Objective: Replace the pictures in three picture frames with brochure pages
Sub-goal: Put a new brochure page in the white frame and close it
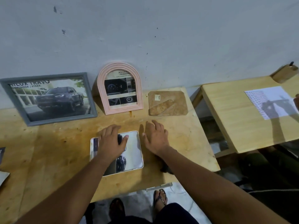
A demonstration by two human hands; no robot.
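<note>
A white rounded-corner frame [134,152] lies flat on the wooden table [48,151] with a brochure page of cars in it. My left hand [111,141] rests flat on that page, fingers spread. My right hand [156,136] lies open on the table just right of the frame, holding nothing. A grey frame [48,97] with a dark pickup-truck page leans on the wall at the left. Beside it stands a pink arched frame [120,88] with a car-interior page. A brown backing board [168,102] with its stand lies at the back right.
Paper edges [2,165] poke in at the table's left side. A second wooden table [239,113] stands to the right with a printed sheet [271,101] and a wooden block [284,73] on it. My sandalled feet [160,198] show below the table edge.
</note>
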